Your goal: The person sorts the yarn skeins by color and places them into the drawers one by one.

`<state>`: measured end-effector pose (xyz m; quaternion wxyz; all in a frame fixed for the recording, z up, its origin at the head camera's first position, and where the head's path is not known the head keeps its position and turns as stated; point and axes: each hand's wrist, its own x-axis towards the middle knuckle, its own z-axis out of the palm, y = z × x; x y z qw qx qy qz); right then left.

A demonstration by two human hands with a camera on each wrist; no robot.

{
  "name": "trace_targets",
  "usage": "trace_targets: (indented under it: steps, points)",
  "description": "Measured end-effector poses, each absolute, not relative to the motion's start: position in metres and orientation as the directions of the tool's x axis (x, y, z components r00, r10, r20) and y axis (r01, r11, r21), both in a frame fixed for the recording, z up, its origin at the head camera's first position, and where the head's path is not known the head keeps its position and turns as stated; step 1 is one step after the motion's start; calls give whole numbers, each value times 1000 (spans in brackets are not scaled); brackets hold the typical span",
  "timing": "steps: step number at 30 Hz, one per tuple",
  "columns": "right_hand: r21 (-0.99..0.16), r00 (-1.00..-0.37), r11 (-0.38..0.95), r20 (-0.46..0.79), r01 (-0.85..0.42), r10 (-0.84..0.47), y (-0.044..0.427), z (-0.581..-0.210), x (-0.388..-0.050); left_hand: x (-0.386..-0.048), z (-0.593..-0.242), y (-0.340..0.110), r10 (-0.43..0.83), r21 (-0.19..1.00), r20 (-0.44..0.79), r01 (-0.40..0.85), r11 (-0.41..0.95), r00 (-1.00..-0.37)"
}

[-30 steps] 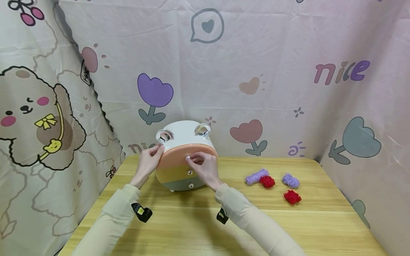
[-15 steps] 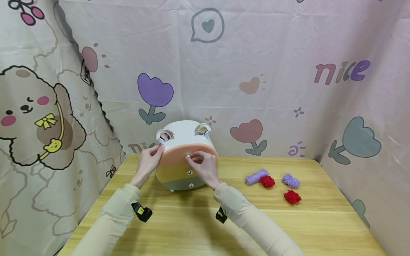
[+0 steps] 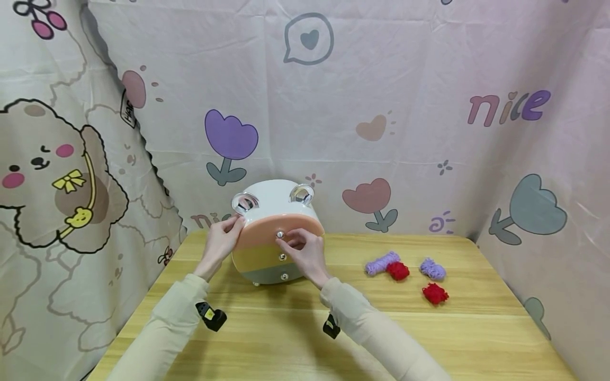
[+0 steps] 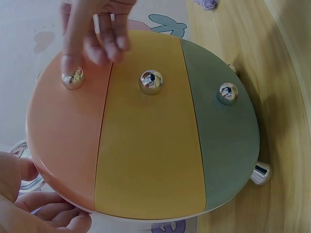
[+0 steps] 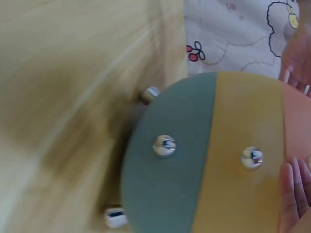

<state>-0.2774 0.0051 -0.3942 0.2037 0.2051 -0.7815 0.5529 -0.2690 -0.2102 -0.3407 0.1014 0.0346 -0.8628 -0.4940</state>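
A rounded mini drawer cabinet (image 3: 267, 255) stands on the table, its front banded orange, yellow and grey-green. Each band has a silver knob; the top knob (image 3: 280, 234) is on the orange drawer (image 4: 73, 126). My left hand (image 3: 222, 241) holds the cabinet's upper left edge, thumb and bent fingers against the rim, just below a silver ring ear (image 3: 245, 202). Close to the top knob, my right hand (image 3: 307, 253) has its thumb and fingers apart, holding nothing. In the left wrist view one right fingertip lies over the knob's edge; whether it touches cannot be told. All drawers look closed.
To the right on the wooden table (image 3: 381, 338) lie a purple yarn bundle (image 3: 382, 262) against a red one (image 3: 397, 271), and another purple bundle (image 3: 432, 269) with a red one (image 3: 434, 293) before it. A printed curtain (image 3: 419, 69) hangs behind.
My right thumb and fingers have let go of the top knob and moved slightly right and down, leaving it visible. My left hand and the cabinet have stayed in place.
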Motion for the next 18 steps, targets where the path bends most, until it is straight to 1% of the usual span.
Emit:
trace_targets:
  steps: [9, 14, 18]
  points:
    - [-830, -887, 317, 451, -458, -99, 6, -429, -273, -269, -341, -210, -167, 866, 146, 44, 498, -975]
    - [-836, -894, 321, 438, -444, -97, 2, -442, -273, -269, -341, -209, -168, 867, 150, 48, 496, -974]
    - [-834, -889, 317, 451, -451, -78, -3, -446, -274, -269, -340, -209, -168, 865, 153, 50, 499, -974]
